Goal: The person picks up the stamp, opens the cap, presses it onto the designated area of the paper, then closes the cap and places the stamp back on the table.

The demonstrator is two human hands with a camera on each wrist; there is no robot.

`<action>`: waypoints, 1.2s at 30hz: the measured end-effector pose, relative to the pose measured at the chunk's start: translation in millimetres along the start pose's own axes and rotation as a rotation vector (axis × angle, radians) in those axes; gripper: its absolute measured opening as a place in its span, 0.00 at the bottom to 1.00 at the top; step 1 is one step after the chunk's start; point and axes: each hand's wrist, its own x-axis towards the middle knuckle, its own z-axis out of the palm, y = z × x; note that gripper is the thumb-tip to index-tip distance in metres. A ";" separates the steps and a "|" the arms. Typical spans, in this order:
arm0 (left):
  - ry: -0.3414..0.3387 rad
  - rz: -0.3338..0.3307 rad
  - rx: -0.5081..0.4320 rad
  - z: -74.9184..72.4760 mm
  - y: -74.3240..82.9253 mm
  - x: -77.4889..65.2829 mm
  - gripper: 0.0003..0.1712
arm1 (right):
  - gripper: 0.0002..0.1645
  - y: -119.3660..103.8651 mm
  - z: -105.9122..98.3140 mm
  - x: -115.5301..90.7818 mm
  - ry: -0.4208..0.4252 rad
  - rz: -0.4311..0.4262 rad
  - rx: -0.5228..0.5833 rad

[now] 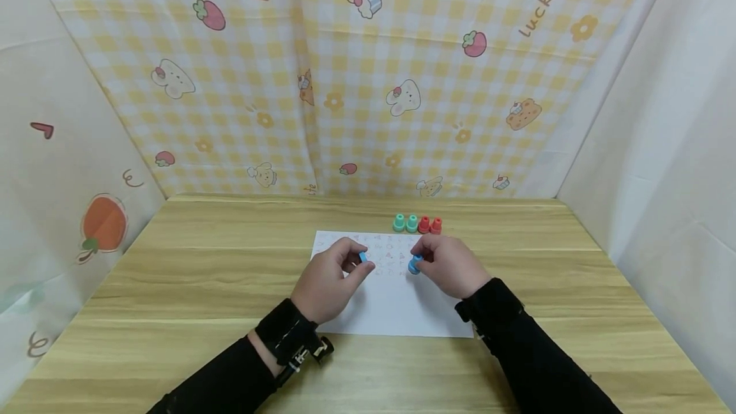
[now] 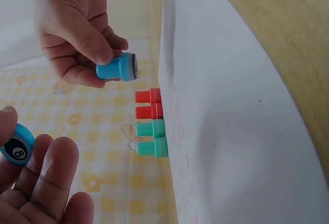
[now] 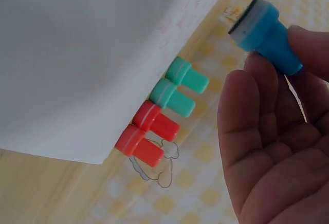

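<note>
My left hand (image 1: pixel 329 281) is over the left part of a white sheet of paper (image 1: pixel 402 312), pinching a small blue cap (image 2: pixel 18 144) between thumb and fingers. A dark disc with a figure 8 shows on the cap. Across from it, my right hand (image 1: pixel 454 268) grips a blue toy stamp (image 3: pixel 272 36) by its narrow handle, over the right part of the sheet. The stamp's wide end is uncapped, and its dark face (image 3: pixel 243 16) shows in the right wrist view. Rows of faint reddish prints (image 1: pixel 388 255) cover the sheet's far part.
Two green stamps (image 1: pixel 399 223) and two red stamps (image 1: pixel 436 226) stand in a row just beyond the paper's far edge. The wooden table (image 1: pixel 230 260) is bordered by a checked cloth (image 1: pixel 356 114) behind and white cloth (image 1: pixel 661 114) at the sides.
</note>
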 end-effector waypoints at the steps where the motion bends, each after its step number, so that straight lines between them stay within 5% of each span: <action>1: 0.002 0.003 -0.001 -0.1 0.0 -0.1 0.09 | 0.03 0.9 0.3 0.9 -0.009 -0.002 -0.015; 11: 0.001 0.010 0.003 -0.2 -1.2 0.7 0.10 | 0.04 4.1 0.5 7.8 -0.052 0.020 -0.108; 36: 0.002 -0.009 0.014 -0.3 -0.4 -0.4 0.11 | 0.03 3.6 5.0 14.3 -0.077 0.046 -0.138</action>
